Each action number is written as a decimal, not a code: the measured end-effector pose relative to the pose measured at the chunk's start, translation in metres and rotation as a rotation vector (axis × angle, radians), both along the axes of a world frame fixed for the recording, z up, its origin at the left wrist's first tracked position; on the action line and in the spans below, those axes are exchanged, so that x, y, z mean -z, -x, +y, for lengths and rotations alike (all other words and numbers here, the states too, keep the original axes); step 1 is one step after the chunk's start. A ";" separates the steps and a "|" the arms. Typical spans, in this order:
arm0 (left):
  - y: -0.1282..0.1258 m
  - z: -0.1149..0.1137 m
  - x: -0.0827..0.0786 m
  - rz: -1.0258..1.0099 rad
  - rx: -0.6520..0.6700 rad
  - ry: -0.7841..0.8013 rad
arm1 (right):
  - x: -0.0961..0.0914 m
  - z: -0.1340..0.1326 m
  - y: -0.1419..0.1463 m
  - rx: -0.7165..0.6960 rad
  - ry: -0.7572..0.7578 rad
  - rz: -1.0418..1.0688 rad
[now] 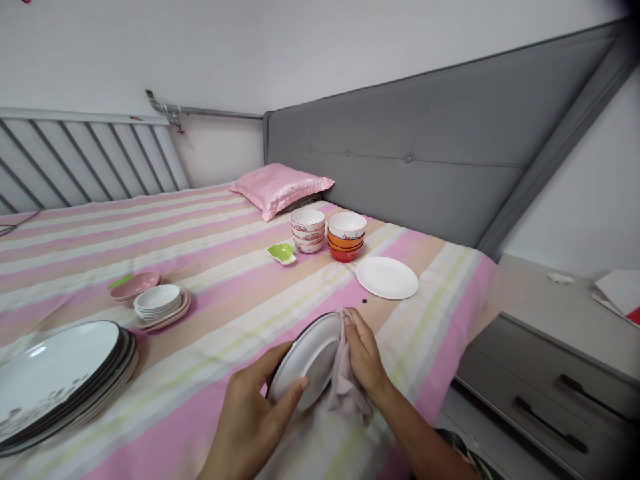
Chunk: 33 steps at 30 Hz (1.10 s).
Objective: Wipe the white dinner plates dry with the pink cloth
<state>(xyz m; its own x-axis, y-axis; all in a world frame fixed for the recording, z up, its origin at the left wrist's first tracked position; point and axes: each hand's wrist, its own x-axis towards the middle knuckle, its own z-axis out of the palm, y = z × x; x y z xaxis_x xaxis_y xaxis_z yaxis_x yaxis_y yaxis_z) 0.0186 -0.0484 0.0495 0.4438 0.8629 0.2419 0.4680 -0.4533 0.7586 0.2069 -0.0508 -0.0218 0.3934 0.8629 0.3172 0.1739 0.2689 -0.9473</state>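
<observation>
My left hand [257, 407] grips the left edge of a white plate [311, 363] with a dark rim, thumb across its face. The plate is tilted up on its side above the bed. On its right edge, my right hand [366, 353] pinches a pale pink cloth [344, 380] around the rim, and the cloth hangs down below the fingers. Beyond my hands a white plate [387, 277] lies flat on the bed. Behind it stand a stack of red-patterned white bowls [309, 235] and a stack of white, orange and red bowls [346, 240].
A stack of large dark-rimmed plates [60, 373] lies at the left. Small white dishes [157, 303], a pink bowl [136, 285] and a green leaf-shaped dish [283, 253] are on the striped bedspread [200, 373]. A pink pillow [280, 187] rests by the grey headboard [400, 133]. A nightstand [560, 320] stands right.
</observation>
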 end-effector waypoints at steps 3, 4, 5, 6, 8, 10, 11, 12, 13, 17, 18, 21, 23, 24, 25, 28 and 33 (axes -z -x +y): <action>0.006 -0.001 -0.001 0.002 0.011 -0.019 | -0.012 -0.007 0.004 -0.053 -0.049 -0.105; 0.007 -0.001 0.000 0.001 0.008 -0.031 | -0.015 -0.010 0.005 -0.072 -0.070 -0.145; 0.009 -0.001 0.000 -0.001 0.002 -0.047 | -0.019 -0.012 0.007 -0.091 -0.093 -0.188; 0.009 -0.001 0.000 -0.002 0.001 -0.063 | -0.022 -0.015 0.008 -0.109 -0.118 -0.236; 0.009 -0.002 -0.001 0.012 0.020 -0.087 | -0.029 -0.020 0.011 -0.141 -0.175 -0.344; 0.007 -0.002 -0.002 0.034 0.058 -0.107 | -0.036 -0.024 0.014 -0.161 -0.226 -0.462; 0.006 -0.002 -0.002 0.046 0.073 -0.118 | -0.040 -0.026 0.016 -0.165 -0.245 -0.517; 0.005 -0.003 -0.001 0.054 0.082 -0.132 | -0.043 -0.028 0.017 -0.166 -0.255 -0.564; 0.004 -0.002 0.000 0.062 0.084 -0.144 | -0.046 -0.029 0.018 -0.164 -0.256 -0.599; 0.005 0.000 0.009 0.132 0.038 -0.154 | -0.047 -0.028 0.020 -0.117 -0.198 -0.613; 0.004 0.002 0.011 0.163 0.028 -0.150 | -0.046 -0.026 0.018 -0.101 -0.176 -0.589; 0.002 0.008 0.015 0.260 -0.008 -0.094 | -0.036 -0.017 0.009 -0.039 -0.115 -0.452; -0.001 0.013 0.019 0.306 -0.078 -0.024 | -0.028 -0.010 -0.001 0.005 -0.077 -0.329; -0.002 0.016 0.021 0.322 -0.111 0.011 | -0.023 -0.006 -0.006 0.024 -0.047 -0.271; -0.004 0.019 0.024 0.333 -0.136 0.045 | -0.018 -0.003 -0.010 0.039 -0.020 -0.220; -0.009 0.026 0.034 0.278 -0.135 0.162 | -0.003 0.005 -0.021 0.108 0.034 -0.082; -0.013 0.029 0.045 -0.171 0.034 0.419 | 0.009 0.010 -0.024 0.155 0.046 0.022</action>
